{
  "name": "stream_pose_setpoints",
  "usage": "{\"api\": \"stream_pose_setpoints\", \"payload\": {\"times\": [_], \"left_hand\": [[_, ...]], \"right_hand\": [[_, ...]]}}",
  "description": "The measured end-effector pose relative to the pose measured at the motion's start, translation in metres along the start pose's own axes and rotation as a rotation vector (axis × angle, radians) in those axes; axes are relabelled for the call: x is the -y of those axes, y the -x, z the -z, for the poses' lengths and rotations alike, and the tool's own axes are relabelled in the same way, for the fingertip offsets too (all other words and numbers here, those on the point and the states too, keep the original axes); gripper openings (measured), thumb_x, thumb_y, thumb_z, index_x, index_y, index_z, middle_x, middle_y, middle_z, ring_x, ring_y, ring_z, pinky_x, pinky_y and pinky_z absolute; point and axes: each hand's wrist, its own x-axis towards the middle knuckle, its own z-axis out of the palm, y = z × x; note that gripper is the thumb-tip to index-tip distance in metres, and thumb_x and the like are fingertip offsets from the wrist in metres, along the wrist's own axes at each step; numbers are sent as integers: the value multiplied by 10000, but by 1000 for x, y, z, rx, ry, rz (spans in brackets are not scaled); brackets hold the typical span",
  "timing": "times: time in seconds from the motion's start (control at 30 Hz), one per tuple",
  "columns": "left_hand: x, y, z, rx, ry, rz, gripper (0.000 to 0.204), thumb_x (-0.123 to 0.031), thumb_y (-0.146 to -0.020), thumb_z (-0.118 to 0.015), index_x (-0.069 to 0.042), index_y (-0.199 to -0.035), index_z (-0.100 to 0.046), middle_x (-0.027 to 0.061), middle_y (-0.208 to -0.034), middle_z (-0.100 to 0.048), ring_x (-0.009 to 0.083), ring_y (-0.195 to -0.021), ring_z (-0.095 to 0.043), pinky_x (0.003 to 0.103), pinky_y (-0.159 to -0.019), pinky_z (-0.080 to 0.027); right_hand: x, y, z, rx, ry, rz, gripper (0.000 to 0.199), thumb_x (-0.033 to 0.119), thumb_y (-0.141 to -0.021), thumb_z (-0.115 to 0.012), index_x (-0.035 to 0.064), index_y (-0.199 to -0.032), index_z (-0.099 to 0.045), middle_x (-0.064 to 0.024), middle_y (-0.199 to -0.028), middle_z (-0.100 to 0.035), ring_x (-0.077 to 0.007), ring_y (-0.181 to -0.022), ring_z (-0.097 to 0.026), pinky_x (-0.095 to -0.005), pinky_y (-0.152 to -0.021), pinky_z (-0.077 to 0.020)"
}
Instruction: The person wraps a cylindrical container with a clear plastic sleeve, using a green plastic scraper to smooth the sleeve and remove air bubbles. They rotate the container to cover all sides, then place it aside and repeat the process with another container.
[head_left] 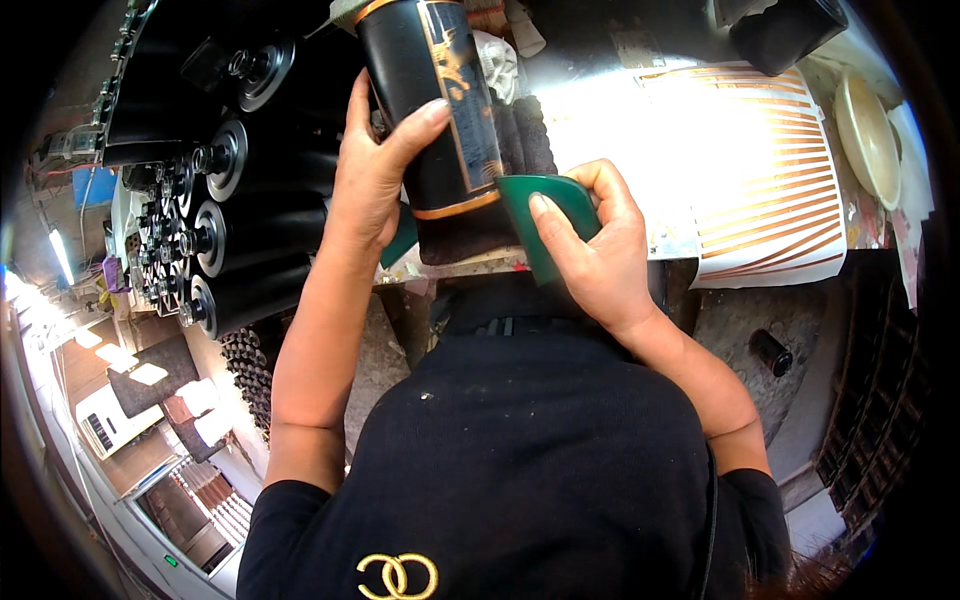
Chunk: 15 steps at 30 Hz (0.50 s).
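My left hand [375, 165] is wrapped round a black cylinder [405, 90] that leans slightly, thumb on its front and fingers along its left side. Gold bands ring the cylinder at top and bottom, and a dark panel with gold figures [465, 100] runs down its right part. Between my right thumb and fingers [605, 240] is a green flat scraper [545, 215], its corner at the panel's lower end. A second green piece [400, 240] shows below my left palm; whether that hand holds it is hidden. Dark cloth [455, 238] lies under the cylinder.
A white sheet with copper strips [770, 190] lies brightly lit on the right of the table, beside a cream oval bowl [868, 140]. Several black cylinders with metal ends [220, 160] are stacked at the left. Another black cylinder [790, 35] stands at the far right.
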Motion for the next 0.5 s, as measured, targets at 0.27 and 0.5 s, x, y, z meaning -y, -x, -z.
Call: {"api": "stream_pose_setpoints", "payload": {"times": [0.27, 0.5], "left_hand": [[-17, -22, 21, 1, 287, 88, 723, -607, -877, -564, -62, -1345, -480, 132, -1228, -569, 204, -1154, -525, 386, -1020, -389], [-21, -32, 19, 91, 429, 226, 494, -478, -972, -495, -51, -1210, -566, 65, -1066, -649, 154, -977, -626, 307, -852, -514]], "right_hand": [[14, -13, 6, -42, -16, -71, 137, 126, -896, -635, 18, -901, -551, -15, -790, -578, -92, -745, -546, -263, -688, -467], [57, -79, 19, 238, -51, -72, 263, 283, -977, -532, 52, -858, -569, -12, -675, -518, -104, -601, -473, -251, -604, -429]]}}
